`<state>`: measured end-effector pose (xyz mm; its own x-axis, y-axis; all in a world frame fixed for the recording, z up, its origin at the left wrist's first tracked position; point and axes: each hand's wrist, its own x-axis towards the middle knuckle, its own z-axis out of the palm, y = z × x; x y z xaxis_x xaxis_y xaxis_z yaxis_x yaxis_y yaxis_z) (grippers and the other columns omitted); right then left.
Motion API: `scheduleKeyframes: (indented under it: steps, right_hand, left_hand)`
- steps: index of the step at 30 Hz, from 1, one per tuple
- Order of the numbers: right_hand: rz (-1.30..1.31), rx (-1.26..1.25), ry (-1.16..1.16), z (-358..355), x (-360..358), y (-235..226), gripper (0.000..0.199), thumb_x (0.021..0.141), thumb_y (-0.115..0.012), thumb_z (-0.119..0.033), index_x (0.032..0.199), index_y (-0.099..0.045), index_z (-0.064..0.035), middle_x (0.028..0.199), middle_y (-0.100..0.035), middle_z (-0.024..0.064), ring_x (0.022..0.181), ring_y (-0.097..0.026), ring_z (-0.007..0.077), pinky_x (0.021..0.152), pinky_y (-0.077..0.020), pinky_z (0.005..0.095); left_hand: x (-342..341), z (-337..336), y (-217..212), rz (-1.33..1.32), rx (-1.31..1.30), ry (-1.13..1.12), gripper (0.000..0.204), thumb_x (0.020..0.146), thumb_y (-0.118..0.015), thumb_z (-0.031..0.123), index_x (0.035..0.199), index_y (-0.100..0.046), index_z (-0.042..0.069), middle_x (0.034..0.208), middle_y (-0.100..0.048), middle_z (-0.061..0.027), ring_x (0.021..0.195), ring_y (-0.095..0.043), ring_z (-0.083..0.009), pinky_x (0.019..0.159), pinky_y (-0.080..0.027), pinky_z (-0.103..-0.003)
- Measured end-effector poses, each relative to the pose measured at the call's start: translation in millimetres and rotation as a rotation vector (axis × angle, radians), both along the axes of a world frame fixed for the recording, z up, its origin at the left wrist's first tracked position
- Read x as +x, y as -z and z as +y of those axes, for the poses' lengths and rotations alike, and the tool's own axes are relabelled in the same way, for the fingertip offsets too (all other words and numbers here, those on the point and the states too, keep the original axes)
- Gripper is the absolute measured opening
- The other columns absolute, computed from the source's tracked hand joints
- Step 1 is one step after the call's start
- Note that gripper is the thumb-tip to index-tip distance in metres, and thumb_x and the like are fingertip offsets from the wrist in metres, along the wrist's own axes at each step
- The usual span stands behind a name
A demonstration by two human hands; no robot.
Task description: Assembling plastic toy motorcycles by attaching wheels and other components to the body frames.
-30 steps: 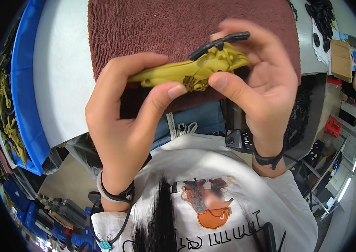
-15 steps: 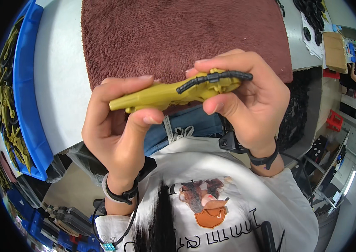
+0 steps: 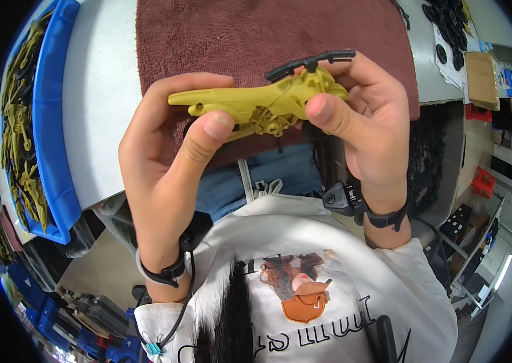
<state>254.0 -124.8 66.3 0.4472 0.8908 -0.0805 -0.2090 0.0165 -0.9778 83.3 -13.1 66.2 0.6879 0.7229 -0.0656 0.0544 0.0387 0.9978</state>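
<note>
Between my two hands is a yellow-green plastic toy motorcycle body (image 3: 262, 107), held in the air over the near part of a brown towel (image 3: 207, 36). Its side, with moulded engine detail, faces up. A black handlebar (image 3: 309, 64) is fitted across its front end, at the right. My left hand (image 3: 168, 133) grips the tapered tail, thumb on the near side and fingers behind. My right hand (image 3: 365, 115) pinches the front end below the handlebar, its thumb pressed on the body. The fingertips behind the toy are partly hidden.
At the left stands a blue tray (image 3: 53, 139) heaped with yellow-green toy parts (image 3: 23, 121). Black wheels (image 3: 447, 24) lie on white paper at the far right, beside a cardboard box (image 3: 482, 78). A dark bin (image 3: 431, 163) of black parts sits near my right arm.
The toy has been raised away from me and rolled, so its side now shows and the handlebar sits on the far edge. Both hands moved with it, keeping their grip.
</note>
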Motion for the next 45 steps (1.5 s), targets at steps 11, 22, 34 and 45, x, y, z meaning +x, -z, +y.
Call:
scheduleKeyframes:
  steps: [11, 22, 34, 45]
  right_hand:
    - [-0.106, 0.061, -0.124, 14, -31, -12, 0.050, 0.077, -0.080, -0.008, 0.121, -0.056, 0.0014, 0.111, -0.062, 0.0097, 0.099, -0.062, 0.0143, 0.086, -0.0493, 0.0264]
    - [-0.345, -0.025, -0.068, 5, -6, -3, 0.034, 0.088, -0.069, -0.011, 0.117, -0.056, 0.0020, 0.104, -0.062, 0.0085, 0.097, -0.058, 0.0152, 0.089, -0.0445, 0.0268]
    - [-0.451, -0.078, -0.101, 8, -17, -9, 0.016, 0.083, -0.067, -0.002, 0.098, -0.062, 0.0010, 0.097, -0.061, 0.0067, 0.091, -0.058, 0.0147, 0.084, -0.0446, 0.0268]
    - [-0.637, -0.059, -0.120, 3, -12, -8, 0.016, 0.078, -0.070, -0.001, 0.093, -0.065, -0.0011, 0.094, -0.064, 0.0089, 0.086, -0.061, 0.0195, 0.077, -0.0474, 0.0283]
  left_hand:
    - [-40, 29, -31, 0.317, 0.536, 0.238, 0.035, 0.068, -0.082, 0.004, 0.097, -0.063, -0.005, 0.087, -0.062, -0.0104, 0.072, -0.060, -0.0155, 0.063, -0.047, -0.025]
    - [-233, 101, -53, 0.471, 0.413, -0.710, 0.033, 0.090, -0.070, 0.021, 0.109, -0.063, -0.005, 0.098, -0.068, -0.0083, 0.090, -0.061, -0.0109, 0.082, -0.046, -0.023]
    - [-208, 78, -26, 0.561, 0.539, -0.904, 0.038, 0.088, -0.072, 0.028, 0.107, -0.064, -0.004, 0.090, -0.067, -0.0081, 0.081, -0.059, -0.0101, 0.072, -0.046, -0.023]
    - [-193, 69, -34, 1.141, 0.783, -0.872, 0.042, 0.097, -0.052, 0.038, 0.109, -0.061, -0.002, 0.109, -0.062, -0.0193, 0.103, -0.058, -0.0372, 0.086, -0.044, -0.043]
